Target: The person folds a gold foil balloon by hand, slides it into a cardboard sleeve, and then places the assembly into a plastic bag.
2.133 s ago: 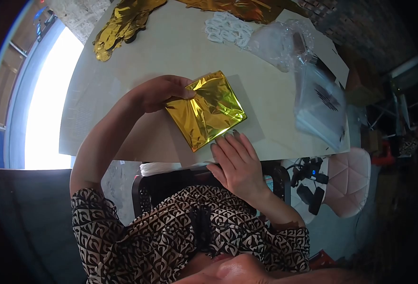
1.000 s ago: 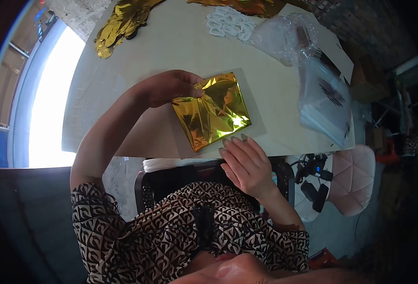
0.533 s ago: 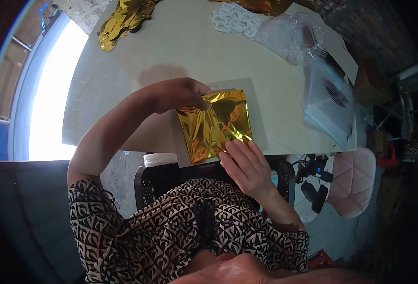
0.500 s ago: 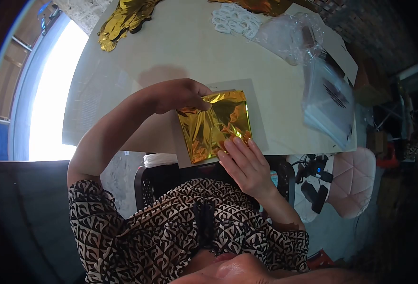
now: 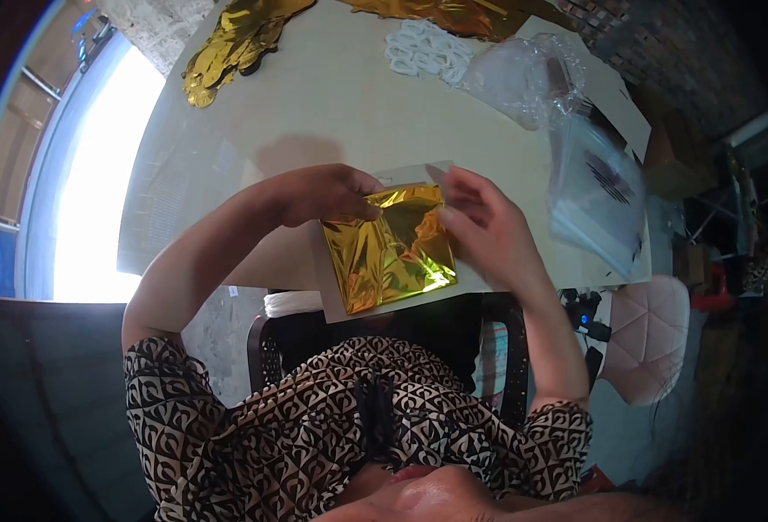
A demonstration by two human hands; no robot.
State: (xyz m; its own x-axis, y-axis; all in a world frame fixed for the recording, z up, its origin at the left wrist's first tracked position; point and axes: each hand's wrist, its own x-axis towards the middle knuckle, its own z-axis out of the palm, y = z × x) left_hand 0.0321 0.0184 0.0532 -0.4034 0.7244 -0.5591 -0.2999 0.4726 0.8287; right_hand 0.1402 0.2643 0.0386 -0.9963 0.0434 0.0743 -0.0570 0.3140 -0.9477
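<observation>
A folded sheet of shiny gold foil (image 5: 393, 252) lies flat on a grey card (image 5: 335, 291), whose lower edge sticks out past the table's front edge. My left hand (image 5: 332, 196) grips foil and card together at their upper left, the thumb on top of the foil; its other fingers are partly hidden. At the upper right corner, my right hand (image 5: 493, 228) is curled round the card's edge, its thumb beside the foil and its fingers slightly blurred.
On the table (image 5: 332, 104), more gold foil (image 5: 240, 48) lies at the back left and gold sheets (image 5: 454, 13) at the back. White loops (image 5: 427, 50), a clear plastic bag (image 5: 510, 78) and flat clear sleeves (image 5: 597, 196) are towards the right. A pink chair (image 5: 649, 335) stands right.
My right hand has left the foil's lower right part and moved up to the card's upper right corner. The foil and card have shifted slightly down in view, with my left hand still on them.
</observation>
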